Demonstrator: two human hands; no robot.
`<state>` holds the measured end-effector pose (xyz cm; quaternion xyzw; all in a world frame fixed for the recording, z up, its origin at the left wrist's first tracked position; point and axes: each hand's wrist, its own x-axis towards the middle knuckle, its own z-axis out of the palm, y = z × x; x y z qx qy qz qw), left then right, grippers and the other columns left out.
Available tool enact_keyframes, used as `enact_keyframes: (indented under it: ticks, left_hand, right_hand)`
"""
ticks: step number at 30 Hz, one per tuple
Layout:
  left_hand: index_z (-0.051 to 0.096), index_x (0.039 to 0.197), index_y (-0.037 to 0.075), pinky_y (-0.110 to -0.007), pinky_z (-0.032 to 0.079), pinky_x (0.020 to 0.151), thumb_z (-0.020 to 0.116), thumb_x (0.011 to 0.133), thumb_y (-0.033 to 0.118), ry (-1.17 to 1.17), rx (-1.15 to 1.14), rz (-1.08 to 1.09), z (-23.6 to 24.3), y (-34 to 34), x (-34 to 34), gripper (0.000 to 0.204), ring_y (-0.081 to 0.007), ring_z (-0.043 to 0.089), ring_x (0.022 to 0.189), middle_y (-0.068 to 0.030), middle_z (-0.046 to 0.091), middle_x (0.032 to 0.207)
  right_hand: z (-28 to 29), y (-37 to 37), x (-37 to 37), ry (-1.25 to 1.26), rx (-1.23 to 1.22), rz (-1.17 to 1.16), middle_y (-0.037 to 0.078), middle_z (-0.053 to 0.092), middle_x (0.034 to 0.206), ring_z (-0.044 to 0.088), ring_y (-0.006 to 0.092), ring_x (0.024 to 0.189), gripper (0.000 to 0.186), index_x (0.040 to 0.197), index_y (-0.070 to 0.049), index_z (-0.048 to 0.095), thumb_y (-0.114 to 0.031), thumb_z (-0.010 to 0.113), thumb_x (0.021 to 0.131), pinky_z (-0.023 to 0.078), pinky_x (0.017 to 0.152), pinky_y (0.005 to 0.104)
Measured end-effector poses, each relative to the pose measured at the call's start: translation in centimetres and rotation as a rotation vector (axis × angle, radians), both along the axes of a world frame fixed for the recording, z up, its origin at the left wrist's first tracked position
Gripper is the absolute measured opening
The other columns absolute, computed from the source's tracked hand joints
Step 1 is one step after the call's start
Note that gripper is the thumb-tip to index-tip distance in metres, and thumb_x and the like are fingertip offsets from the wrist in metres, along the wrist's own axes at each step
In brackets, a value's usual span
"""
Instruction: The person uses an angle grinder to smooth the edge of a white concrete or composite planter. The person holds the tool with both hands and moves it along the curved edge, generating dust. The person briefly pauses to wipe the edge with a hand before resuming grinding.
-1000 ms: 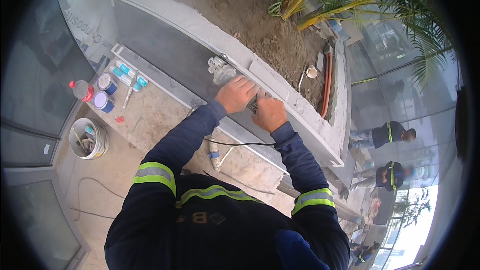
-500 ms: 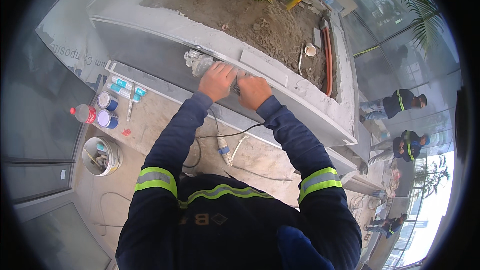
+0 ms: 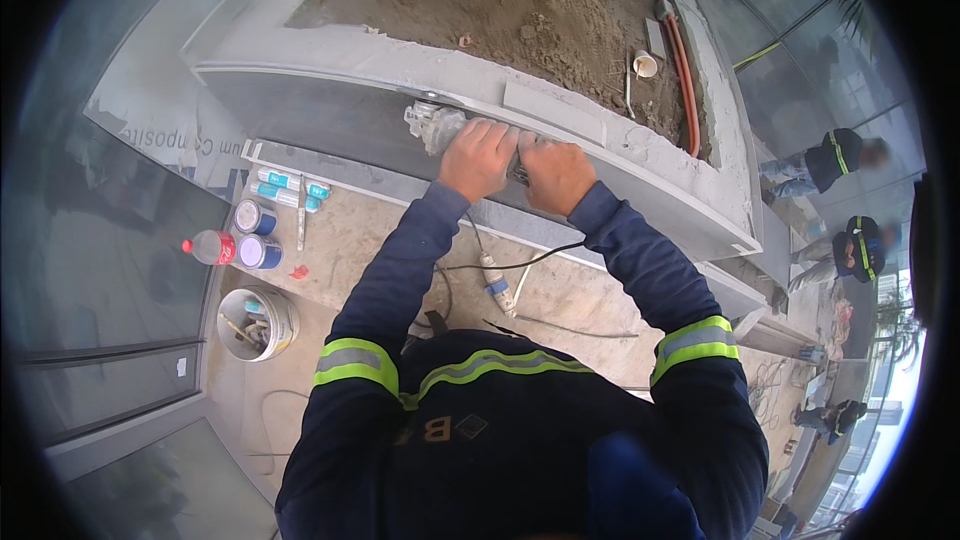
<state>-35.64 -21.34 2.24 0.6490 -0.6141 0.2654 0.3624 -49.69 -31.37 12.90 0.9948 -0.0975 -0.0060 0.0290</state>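
A dust-covered angle grinder [image 3: 436, 128] rests against the upper edge of a long grey panel [image 3: 345, 118] that faces the planter wall. My left hand [image 3: 479, 160] is wrapped round the grinder's body just behind its head. Close beside it on the right, my right hand [image 3: 555, 175] grips the rear of the same tool. Its disc is mostly hidden at the panel's edge. Below my hands, a dark cable [image 3: 530, 262] and a plug connector [image 3: 497, 285] lie over the floor.
Soil [image 3: 480, 15] fills the planter, with orange pipes [image 3: 684, 85] at its right. To the left stand sealant tubes [image 3: 285, 190], paint cans [image 3: 256, 218], a red-capped bottle [image 3: 210, 247] and a white bucket [image 3: 280, 325]. Other people [image 3: 840, 160] are at the far right.
The whole view has turned and shifted, so the surroundings sit differently in the picture. Both hands keep their grip on the grinder, which has moved at most slightly rightward along the panel's edge.
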Motion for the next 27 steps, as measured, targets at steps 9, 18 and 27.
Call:
enact_keyframes:
  ticks: [9, 18, 27]
  left_hand:
    - [0.067, 0.111, 0.004, -0.046, 0.054, 0.096, 0.082, 0.056, 0.009, -0.011, 0.024, 0.044, -1.1, 0.5, 4.1, 0.058, -0.0347, 0.067, 0.103, -0.0132, 0.068, 0.106]
    - [0.065, 0.106, 0.003, -0.045, 0.053, 0.093, 0.077, 0.063, 0.007, -0.019, -0.070, -0.048, 0.7, -0.4, -0.9, 0.045, -0.0332, 0.066, 0.098, -0.0118, 0.066, 0.101]
    - [0.066, 0.110, 0.006, -0.046, 0.054, 0.094, 0.084, 0.058, 0.009, -0.014, -0.017, 0.003, -0.3, -0.2, 0.8, 0.055, -0.0347, 0.067, 0.102, -0.0116, 0.069, 0.105]
  right_hand:
    - [-2.1, 0.0, 3.9, -0.029, -0.019, 0.073, 0.021, 0.076, 0.099, 0.077, 0.0365, 0.094, 0.027, 0.102, 0.002, 0.070, -0.005, 0.074, 0.076, 0.062, 0.078, 0.0476]
    - [0.0, 0.3, -1.4, -0.050, -0.013, -0.006, 0.019, 0.075, 0.097, 0.077, 0.0361, 0.094, 0.025, 0.100, 0.001, 0.069, -0.005, 0.074, 0.076, 0.062, 0.078, 0.0481]
    - [-0.8, -0.2, 0.2, -0.059, -0.010, 0.065, 0.019, 0.076, 0.098, 0.077, 0.0373, 0.093, 0.020, 0.097, -0.001, 0.071, -0.004, 0.072, 0.077, 0.062, 0.078, 0.0467]
